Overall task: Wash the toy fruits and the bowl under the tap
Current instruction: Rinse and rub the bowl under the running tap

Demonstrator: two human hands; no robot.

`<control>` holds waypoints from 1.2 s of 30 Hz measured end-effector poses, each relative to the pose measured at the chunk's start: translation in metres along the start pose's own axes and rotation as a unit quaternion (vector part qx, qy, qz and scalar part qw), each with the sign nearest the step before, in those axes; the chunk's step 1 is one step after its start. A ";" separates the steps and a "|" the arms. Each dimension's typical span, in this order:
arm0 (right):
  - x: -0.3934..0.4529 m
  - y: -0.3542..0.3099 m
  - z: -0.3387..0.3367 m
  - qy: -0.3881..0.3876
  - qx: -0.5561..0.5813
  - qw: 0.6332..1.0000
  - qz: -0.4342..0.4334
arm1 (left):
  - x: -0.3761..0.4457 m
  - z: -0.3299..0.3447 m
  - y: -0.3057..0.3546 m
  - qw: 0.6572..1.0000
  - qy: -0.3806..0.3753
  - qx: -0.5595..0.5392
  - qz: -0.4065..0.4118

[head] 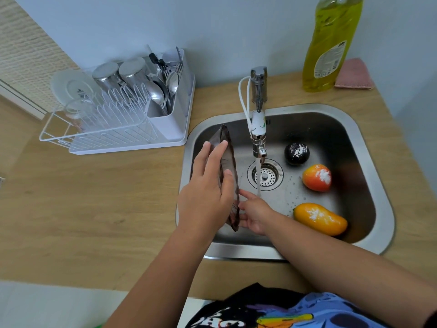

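A dark see-through bowl [227,147] stands on edge at the left side of the steel sink [369,147]. My left hand [208,195] holds it from the outside, thumb over the rim. My right hand [254,214] lies against the bowl's inner side with fingers fairly straight. Water runs from the tap [259,129] onto the drain [265,176], just right of the bowl. Three toy fruits with white smears lie in the sink: a dark round one [296,153], an orange-red one [316,178] and a yellow mango [320,218].
A white dish rack [123,114] with steel cups, a plate and cutlery stands on the wooden counter [94,197] left of the sink. A yellow dish-soap bottle [331,46] and a pink cloth [353,74] sit behind the sink at the right.
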State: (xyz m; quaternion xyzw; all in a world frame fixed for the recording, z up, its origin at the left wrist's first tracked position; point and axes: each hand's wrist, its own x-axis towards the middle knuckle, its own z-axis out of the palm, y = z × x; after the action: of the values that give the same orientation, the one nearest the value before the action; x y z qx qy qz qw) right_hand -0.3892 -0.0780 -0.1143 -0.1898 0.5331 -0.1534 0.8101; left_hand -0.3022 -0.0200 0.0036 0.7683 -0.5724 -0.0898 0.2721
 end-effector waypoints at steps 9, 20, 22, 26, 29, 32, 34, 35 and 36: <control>-0.001 -0.001 -0.003 -0.006 -0.006 1.000 -0.004 | -0.008 0.005 -0.002 0.999 -0.009 0.014 0.033; 0.007 0.001 -0.004 -0.006 -0.055 0.998 -0.006 | -0.014 0.008 0.000 0.997 -0.005 0.042 0.060; 0.009 0.002 -0.004 -0.004 -0.065 0.998 -0.001 | -0.016 0.009 0.000 0.997 -0.006 0.048 0.068; 0.012 0.003 -0.006 -0.009 -0.068 0.998 0.000 | -0.017 0.011 -0.001 0.996 -0.002 0.049 0.074; 0.015 0.003 -0.007 -0.016 -0.070 0.997 0.000 | -0.018 0.011 -0.003 0.996 0.003 0.050 0.078; 0.016 0.004 -0.008 -0.021 -0.076 0.997 0.001 | -0.018 0.011 -0.003 0.996 0.003 0.046 0.073; 0.016 0.004 -0.009 -0.027 -0.075 0.997 0.002 | -0.019 0.011 -0.002 0.996 0.000 0.048 0.072; 0.016 0.004 -0.009 -0.030 -0.071 0.997 0.003 | -0.019 0.011 -0.002 0.996 -0.003 0.049 0.071; 0.015 0.004 -0.009 -0.033 -0.067 0.997 0.003 | -0.018 0.010 -0.002 0.997 -0.005 0.046 0.067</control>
State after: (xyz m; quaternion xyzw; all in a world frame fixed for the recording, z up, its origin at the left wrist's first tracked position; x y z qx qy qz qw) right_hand -0.3916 -0.0828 -0.1317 -0.2476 0.5156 -0.1087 0.8130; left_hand -0.3108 -0.0061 -0.0096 0.7391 -0.6278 -0.0492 0.2391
